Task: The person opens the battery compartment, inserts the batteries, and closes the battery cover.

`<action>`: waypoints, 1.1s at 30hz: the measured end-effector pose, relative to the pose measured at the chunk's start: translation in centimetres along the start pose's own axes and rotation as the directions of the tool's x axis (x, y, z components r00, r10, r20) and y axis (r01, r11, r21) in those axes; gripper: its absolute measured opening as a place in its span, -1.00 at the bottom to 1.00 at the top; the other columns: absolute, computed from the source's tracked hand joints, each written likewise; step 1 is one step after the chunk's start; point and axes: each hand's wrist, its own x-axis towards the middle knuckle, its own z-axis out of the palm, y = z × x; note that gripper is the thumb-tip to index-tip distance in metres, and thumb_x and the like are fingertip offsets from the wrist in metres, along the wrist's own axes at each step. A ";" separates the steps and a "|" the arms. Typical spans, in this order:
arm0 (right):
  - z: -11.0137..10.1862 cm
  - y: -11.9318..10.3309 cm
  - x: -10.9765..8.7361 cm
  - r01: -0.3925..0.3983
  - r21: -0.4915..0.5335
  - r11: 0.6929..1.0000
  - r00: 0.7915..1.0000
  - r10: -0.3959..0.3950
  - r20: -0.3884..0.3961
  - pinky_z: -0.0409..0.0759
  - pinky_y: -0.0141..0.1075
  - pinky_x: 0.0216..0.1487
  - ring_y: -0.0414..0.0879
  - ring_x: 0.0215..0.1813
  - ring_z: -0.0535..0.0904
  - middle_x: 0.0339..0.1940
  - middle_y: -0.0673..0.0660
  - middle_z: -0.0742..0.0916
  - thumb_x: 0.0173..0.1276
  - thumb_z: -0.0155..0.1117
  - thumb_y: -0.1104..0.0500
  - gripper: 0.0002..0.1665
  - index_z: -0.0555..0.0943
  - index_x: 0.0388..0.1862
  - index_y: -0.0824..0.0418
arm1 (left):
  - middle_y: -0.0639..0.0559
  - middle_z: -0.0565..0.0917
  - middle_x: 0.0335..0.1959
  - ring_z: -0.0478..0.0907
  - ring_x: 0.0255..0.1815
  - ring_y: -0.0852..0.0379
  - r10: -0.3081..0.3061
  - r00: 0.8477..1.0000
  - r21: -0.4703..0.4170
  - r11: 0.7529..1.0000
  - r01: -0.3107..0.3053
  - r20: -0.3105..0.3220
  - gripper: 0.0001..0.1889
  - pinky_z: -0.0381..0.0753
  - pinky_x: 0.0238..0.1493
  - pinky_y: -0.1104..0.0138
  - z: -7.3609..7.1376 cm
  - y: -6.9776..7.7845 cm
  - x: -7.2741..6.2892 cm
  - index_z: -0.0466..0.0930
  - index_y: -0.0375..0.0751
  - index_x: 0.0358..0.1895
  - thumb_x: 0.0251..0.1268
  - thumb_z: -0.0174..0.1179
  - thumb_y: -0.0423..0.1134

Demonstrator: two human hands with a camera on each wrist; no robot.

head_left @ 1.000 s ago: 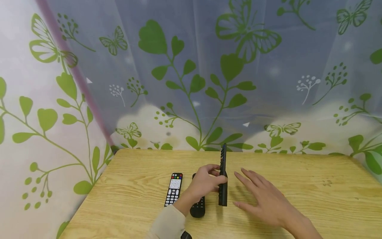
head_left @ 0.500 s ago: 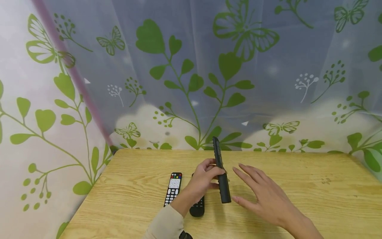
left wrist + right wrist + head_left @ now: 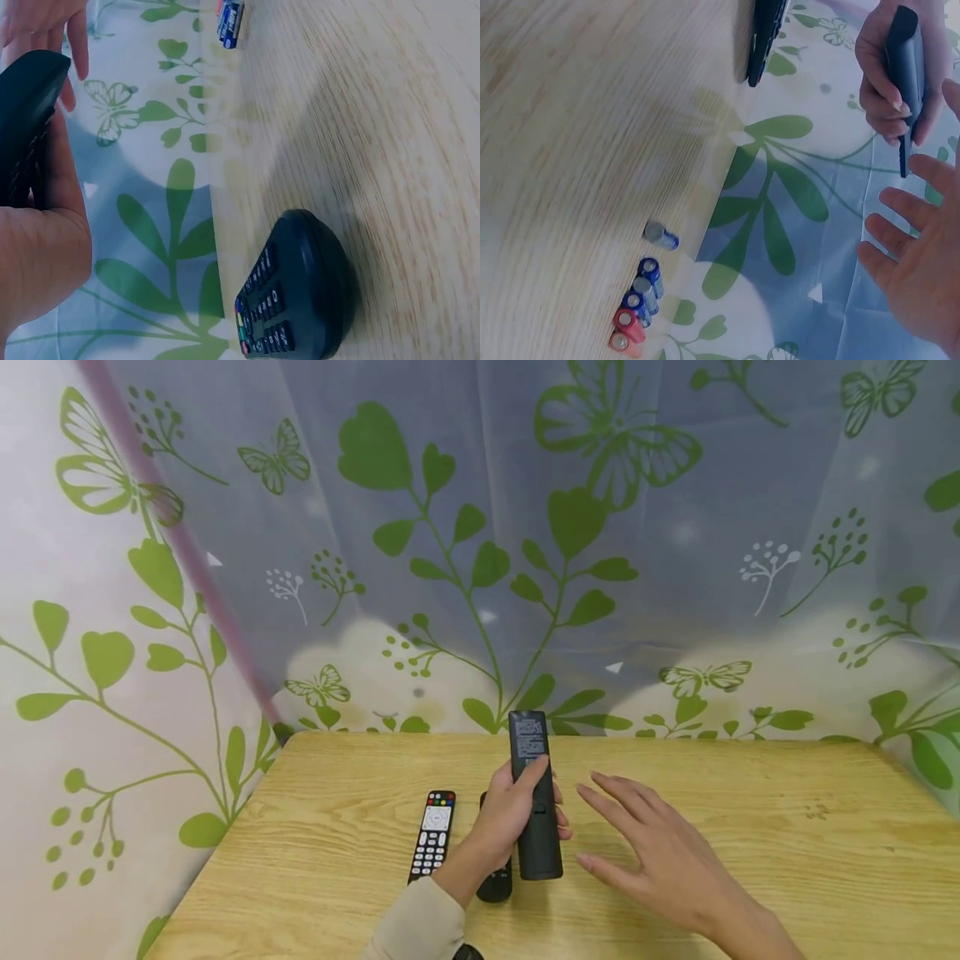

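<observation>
The left hand [image 3: 504, 814] holds a black remote [image 3: 542, 852] from the side, thumb [image 3: 536, 770] laid across its back and fingertips [image 3: 564, 833] showing past the far edge. The remote hangs above the table, near the middle of the head view. Half a second ago it stood nearly edge-on; now it has been rolled so that its broad back faces the person. That turn brings the printed label [image 3: 529, 727] and the small catch [image 3: 539, 809] into sight, and it probably leaves the back easier for the thumb to work on. The right hand [image 3: 660, 852] waits just beside it, much as before, fingers spread and holding nothing. The held remote is a long, slim bar of smooth, dull plastic with squared ends. Below lie a black remote with a rounded end [image 3: 495, 887], partly hidden by the left hand, and a remote with pale buttons [image 3: 432, 835]. Small blue, silver and red batteries [image 3: 635, 304], smooth and cylindrical, form a row in the right wrist view, one a little apart. The table [image 3: 322, 827] shows streaky yellow wood grain; behind it hangs a softly creased cloth [image 3: 675, 568] printed with green leaves and butterflies.
</observation>
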 end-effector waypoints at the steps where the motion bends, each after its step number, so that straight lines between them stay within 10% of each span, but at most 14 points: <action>1: 0.0 -0.1 0.1 0.007 0.002 1.000 1.000 -0.007 -0.004 0.46 0.11 0.12 0.03 0.37 0.28 0.42 0.01 0.35 0.32 0.14 -0.31 -0.22 0.25 0.46 -0.15 | -0.16 0.56 -0.36 0.61 -0.55 0.02 0.001 1.000 -0.013 1.000 -0.001 0.002 -0.53 0.70 -0.42 0.05 0.1 0.1 0.0 0.32 -0.30 0.15 0.48 -0.04 0.04; 15: 0.6 -2.8 0.8 0.160 0.028 0.987 0.967 -0.151 -0.203 0.58 -0.23 -0.21 -0.17 0.03 0.43 0.03 -0.11 0.53 0.15 0.39 -0.22 -0.33 0.55 0.21 -0.01 | -0.12 0.58 -0.40 0.56 -0.48 0.08 0.102 0.994 0.097 0.990 -0.099 -0.030 -0.52 0.65 -0.36 0.23 0.7 0.5 -0.4 0.48 -0.32 0.05 0.52 -0.16 0.07; 33: 0.8 -3.7 1.5 0.122 0.137 0.983 0.992 -0.115 -0.059 0.60 -0.35 -0.22 -0.26 -0.18 0.50 -0.01 -0.06 0.51 -0.06 0.55 -0.20 -0.24 0.50 0.05 0.12 | -0.09 0.58 -0.40 0.57 -0.49 0.08 0.118 0.993 0.200 0.974 -0.110 -0.026 -0.51 0.66 -0.41 0.22 0.8 -0.4 -0.6 0.49 -0.31 0.01 0.52 -0.17 0.08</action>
